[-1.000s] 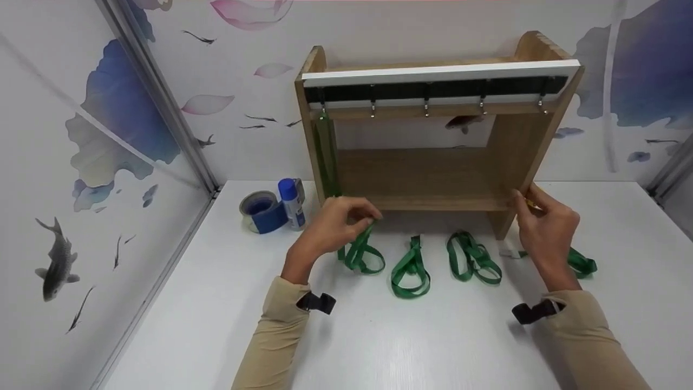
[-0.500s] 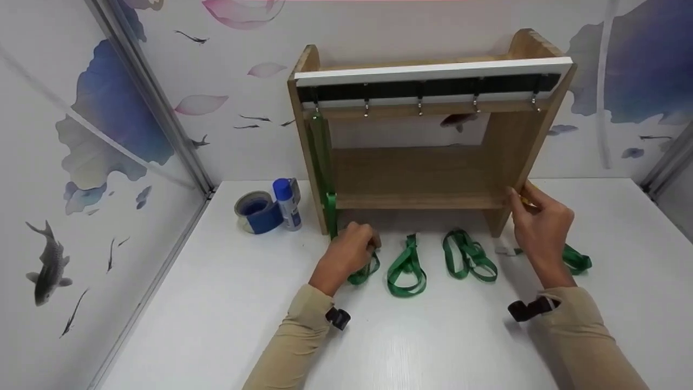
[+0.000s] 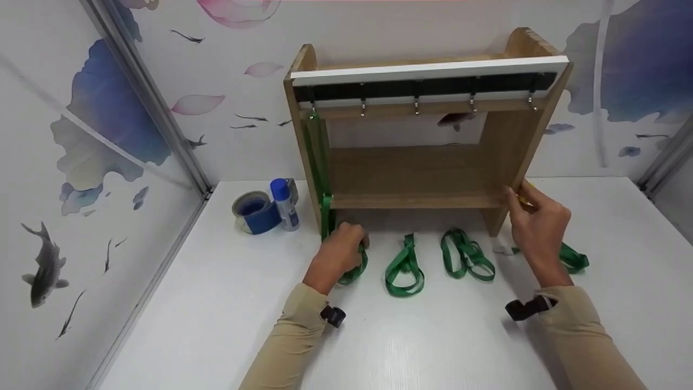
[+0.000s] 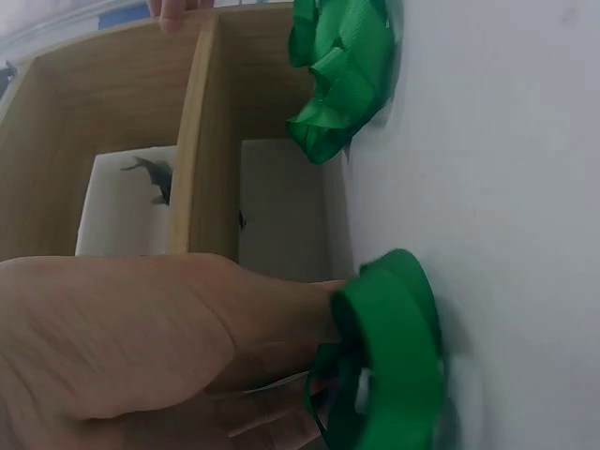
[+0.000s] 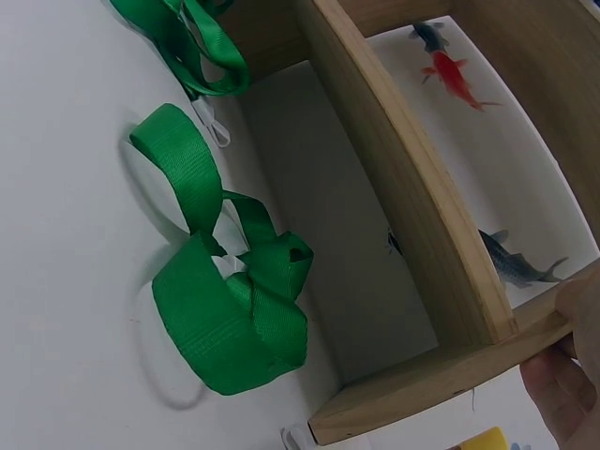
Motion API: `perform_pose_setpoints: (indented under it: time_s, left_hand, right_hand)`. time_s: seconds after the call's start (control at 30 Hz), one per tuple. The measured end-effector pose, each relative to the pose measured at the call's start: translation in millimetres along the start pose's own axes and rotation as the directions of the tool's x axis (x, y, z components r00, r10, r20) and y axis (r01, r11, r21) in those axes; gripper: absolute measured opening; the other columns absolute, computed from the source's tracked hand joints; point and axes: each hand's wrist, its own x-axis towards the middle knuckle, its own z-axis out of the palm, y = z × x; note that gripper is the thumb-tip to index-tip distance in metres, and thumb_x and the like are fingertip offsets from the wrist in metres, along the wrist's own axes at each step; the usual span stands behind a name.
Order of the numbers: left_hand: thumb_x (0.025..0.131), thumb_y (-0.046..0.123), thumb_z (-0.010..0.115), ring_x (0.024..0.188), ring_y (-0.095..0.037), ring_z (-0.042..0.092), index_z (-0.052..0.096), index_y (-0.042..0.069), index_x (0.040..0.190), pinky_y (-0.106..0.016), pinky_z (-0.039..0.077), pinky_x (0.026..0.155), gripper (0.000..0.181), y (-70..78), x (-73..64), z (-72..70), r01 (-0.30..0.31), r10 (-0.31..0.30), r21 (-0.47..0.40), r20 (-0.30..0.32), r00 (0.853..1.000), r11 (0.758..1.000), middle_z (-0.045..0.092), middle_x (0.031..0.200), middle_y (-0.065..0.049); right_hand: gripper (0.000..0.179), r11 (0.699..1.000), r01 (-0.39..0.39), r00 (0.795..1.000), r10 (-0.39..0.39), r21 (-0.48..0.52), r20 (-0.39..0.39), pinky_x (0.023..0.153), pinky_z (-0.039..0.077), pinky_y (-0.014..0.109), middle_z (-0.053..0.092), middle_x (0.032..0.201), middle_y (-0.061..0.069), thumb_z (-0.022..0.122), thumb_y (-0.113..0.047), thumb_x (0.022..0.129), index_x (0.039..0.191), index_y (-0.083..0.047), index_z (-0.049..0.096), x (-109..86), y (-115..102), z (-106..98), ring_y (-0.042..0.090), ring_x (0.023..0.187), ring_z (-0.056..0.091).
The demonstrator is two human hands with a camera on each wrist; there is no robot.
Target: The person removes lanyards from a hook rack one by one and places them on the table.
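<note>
A wooden shelf (image 3: 406, 200) stands on the table, with a row of metal hooks (image 3: 417, 105) on a black strip along its top. From the leftmost hook hangs a long green ribbon (image 3: 318, 157); its lower end passes behind my left hand (image 3: 338, 253). That hand grips a bundled green ribbon (image 4: 403, 347) lying before the shelf's left side, its fingertips partly hidden by the loops. My right hand (image 3: 540, 233) pinches the front edge of the shelf's right side panel (image 5: 403, 403) between thumb and fingers.
More folded green ribbons lie in a row: one at the middle (image 3: 405, 271), one right of it (image 3: 466, 257), and one beside the right wrist (image 3: 574, 259). Blue tape (image 3: 257, 212) and a blue-capped glue stick (image 3: 285, 206) stand left. Something yellow (image 5: 483, 441) sits by the right panel.
My left hand has come down from the hanging ribbon's lower end to the bundled ribbon on the table, then shifted slightly left. The right hand keeps its hold on the shelf.
</note>
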Motion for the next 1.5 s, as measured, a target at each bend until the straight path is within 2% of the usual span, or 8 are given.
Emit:
perform_pose_setpoints:
  time_s: [0.23, 0.37, 0.47, 0.67, 0.73, 0.97, 1.23, 1.5]
  left_hand:
    - [0.103, 0.015, 0.076, 0.118, -0.023, 0.070, 0.076, 0.009, 0.135, -0.040, 0.062, 0.107, 0.033, 11.6, -9.2, -18.0, -0.057, 0.058, 0.007, -0.087, 0.995, 0.998, 0.072, 0.136, -0.012]
    - [0.103, 0.015, 0.076, 0.111, -0.023, 0.074, 0.078, 0.010, 0.130, -0.037, 0.065, 0.101, 0.027, 11.6, -20.2, -43.5, -0.136, 0.118, -0.059, -0.244, 0.963, 0.989, 0.077, 0.126, -0.009]
    - [0.104, 0.014, 0.075, 0.099, -0.020, 0.074, 0.080, 0.010, 0.120, -0.034, 0.067, 0.093, 0.017, 3.7, -27.4, -64.6, -0.207, 0.128, -0.141, -0.432, 0.893, 0.968, 0.080, 0.112, -0.008]
    - [0.105, 0.014, 0.072, 0.088, -0.018, 0.074, 0.077, 0.007, 0.113, -0.031, 0.067, 0.080, 0.011, -21.0, -32.2, -90.8, -0.300, 0.030, -0.232, -0.744, 0.668, 0.925, 0.078, 0.100, -0.008]
    - [0.105, 0.015, 0.072, 0.090, -0.018, 0.075, 0.074, 0.005, 0.115, -0.032, 0.067, 0.080, 0.014, -27.8, -31.0, -93.8, -0.310, -0.008, -0.263, -0.773, 0.634, 0.914, 0.077, 0.103, -0.009]
    - [0.109, 0.035, 0.068, 0.102, -0.021, 0.078, 0.072, 0.006, 0.126, -0.036, 0.068, 0.088, 0.035, -39.2, -25.8, -93.9, -0.301, -0.064, -0.345, -0.744, 0.665, 0.889, 0.078, 0.115, -0.011]
    - [0.103, 0.049, 0.073, 0.109, -0.020, 0.076, 0.074, 0.008, 0.131, -0.037, 0.066, 0.096, 0.049, -40.6, -25.3, -91.4, -0.255, -0.024, -0.340, -0.640, 0.768, 0.905, 0.080, 0.118, -0.009]
    - [0.101, 0.025, 0.080, 0.102, -0.024, 0.080, 0.080, 0.008, 0.117, -0.039, 0.068, 0.093, 0.023, -44.0, -20.8, -85.3, -0.315, 0.025, -0.307, -0.679, 0.733, 0.898, 0.082, 0.115, -0.010]
  right_hand:
    - [0.043, 1.000, 0.004, 1.000, -0.004, 0.005, -0.001, 0.087, 0.053, 0.007, 0.074, 0.138, 0.012, 0.075, -0.029, 0.104, 0.142, -0.012, 0.071, 0.8, -0.2, 0.3, 0.035, 0.125, 0.075]
    - [0.041, 1.000, 0.019, 1.000, -0.019, 0.005, -0.008, 0.085, 0.051, 0.005, 0.074, 0.138, 0.014, 0.075, -0.026, 0.104, 0.141, -0.009, 0.071, 1.0, 0.3, 0.4, 0.036, 0.124, 0.075]
    - [0.041, 1.000, 0.014, 1.000, -0.014, 0.001, -0.002, 0.085, 0.052, 0.008, 0.073, 0.139, 0.014, 0.075, -0.027, 0.104, 0.141, -0.009, 0.071, 0.9, 0.1, 0.3, 0.037, 0.125, 0.074]
    - [0.042, 1.000, -0.002, 1.000, 0.002, -0.011, 0.001, 0.089, 0.057, 0.019, 0.074, 0.139, 0.013, 0.075, -0.029, 0.104, 0.142, -0.011, 0.071, 0.5, 0.8, 0.5, 0.036, 0.125, 0.075]
    - [0.042, 1.000, -0.001, 1.000, 0.001, -0.006, -0.002, 0.089, 0.056, 0.019, 0.074, 0.139, 0.013, 0.075, -0.028, 0.104, 0.142, -0.011, 0.071, 0.6, 1.5, 0.4, 0.036, 0.125, 0.075]
    - [0.043, 1.000, 0.001, 1.000, -0.001, -0.003, 0.003, 0.089, 0.057, 0.021, 0.073, 0.139, 0.013, 0.076, -0.028, 0.103, 0.143, -0.011, 0.070, 1.1, 1.7, 1.5, 0.036, 0.125, 0.074]
    - [0.042, 1.000, 0.015, 1.000, -0.015, -0.001, -0.004, 0.089, 0.057, 0.019, 0.074, 0.138, 0.013, 0.075, -0.028, 0.104, 0.142, -0.010, 0.071, 0.9, 1.1, 1.0, 0.036, 0.124, 0.075]
    - [0.043, 1.000, 0.011, 1.000, -0.011, -0.007, -0.009, 0.093, 0.060, 0.024, 0.074, 0.138, 0.011, 0.075, -0.029, 0.104, 0.143, -0.012, 0.070, -0.5, 1.3, 1.7, 0.035, 0.125, 0.075]
